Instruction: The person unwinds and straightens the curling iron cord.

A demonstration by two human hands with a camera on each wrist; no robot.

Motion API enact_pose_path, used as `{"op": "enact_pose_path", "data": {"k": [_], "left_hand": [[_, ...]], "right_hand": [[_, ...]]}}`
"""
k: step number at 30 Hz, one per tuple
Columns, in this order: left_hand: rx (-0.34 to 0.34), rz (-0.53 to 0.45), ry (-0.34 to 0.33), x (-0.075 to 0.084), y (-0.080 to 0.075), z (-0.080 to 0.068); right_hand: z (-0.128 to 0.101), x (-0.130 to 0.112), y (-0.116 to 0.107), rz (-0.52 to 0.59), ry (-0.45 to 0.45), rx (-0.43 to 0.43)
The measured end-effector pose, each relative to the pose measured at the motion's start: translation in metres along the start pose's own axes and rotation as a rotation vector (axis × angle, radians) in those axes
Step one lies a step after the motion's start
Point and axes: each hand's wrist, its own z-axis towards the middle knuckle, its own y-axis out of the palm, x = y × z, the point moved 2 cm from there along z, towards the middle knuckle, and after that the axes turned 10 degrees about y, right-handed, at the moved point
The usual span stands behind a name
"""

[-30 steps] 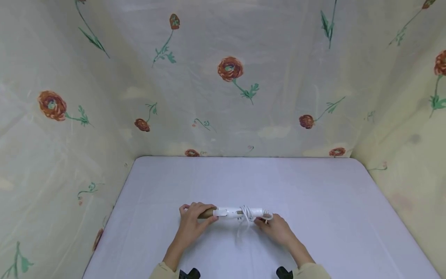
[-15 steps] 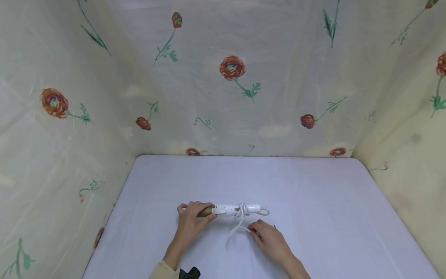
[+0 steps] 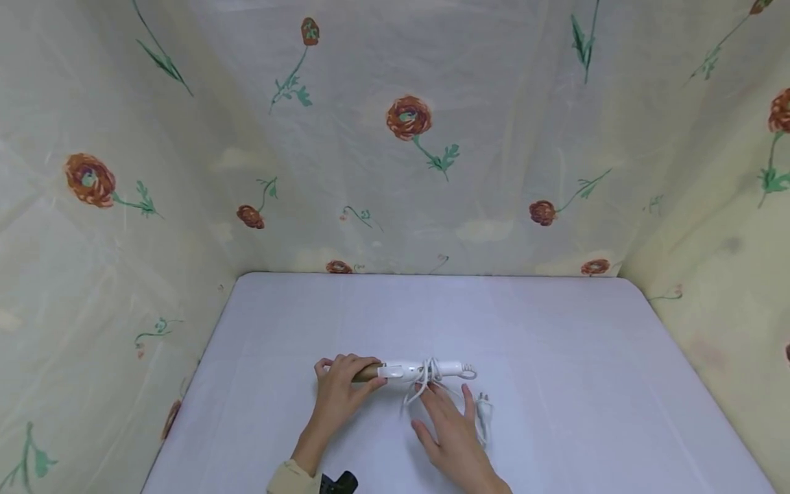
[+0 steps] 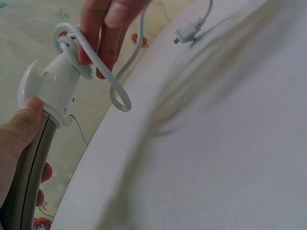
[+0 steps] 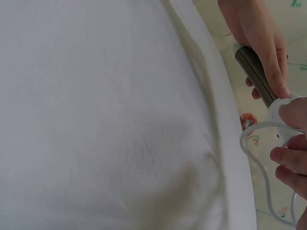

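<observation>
My left hand (image 3: 336, 391) grips the brown-gold barrel of a curling iron (image 3: 404, 372), its thumb by the white clamp lever in the left wrist view. The iron lies crosswise in front of me, white handle to the right. A white power cord (image 4: 96, 60) is wound around the handle, with a loose loop hanging off. My right hand (image 3: 453, 436) reaches to the coils with its fingers fairly straight and the thumb spread apart; the fingertips (image 5: 288, 160) are at the cord. The plug (image 3: 484, 408), prongs facing away, is just right of that hand.
A white-covered table (image 3: 586, 384) lies under the hands. Cream cloth (image 3: 481, 137) printed with red flowers encloses its back and sides. A black strap (image 3: 338, 483) sits by the left sleeve (image 3: 291, 479).
My right hand left the handle's end, drew a cord length toward me, then moved left to the coils with its fingers spread. The plug has come into view. My left hand keeps its grip.
</observation>
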Motion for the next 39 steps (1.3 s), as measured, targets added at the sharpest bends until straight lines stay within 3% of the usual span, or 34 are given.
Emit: {"op": "enact_pose_path", "data": {"k": [2,6,9,19,27,39], "left_hand": [[0.006,0.008,-0.004,0.001,-0.001,0.001],[0.006,0.011,-0.012,0.002,-0.002,0.001],[0.003,0.021,-0.017,0.002,-0.003,0.001],[-0.001,0.042,-0.034,0.003,-0.003,0.002],[-0.007,0.048,-0.051,0.002,-0.003,0.002],[-0.03,0.05,-0.009,0.0,-0.001,0.0]], "right_hand": [[0.002,-0.004,0.004,0.101,0.05,0.006],[0.004,-0.007,0.012,0.34,0.233,-0.069],[0.003,-0.009,0.014,0.438,0.318,-0.122],[0.005,-0.011,0.008,0.52,0.265,-0.21],[0.013,-0.006,-0.007,0.506,0.218,-0.283],[0.023,0.002,-0.015,0.6,0.217,-0.432]]}}
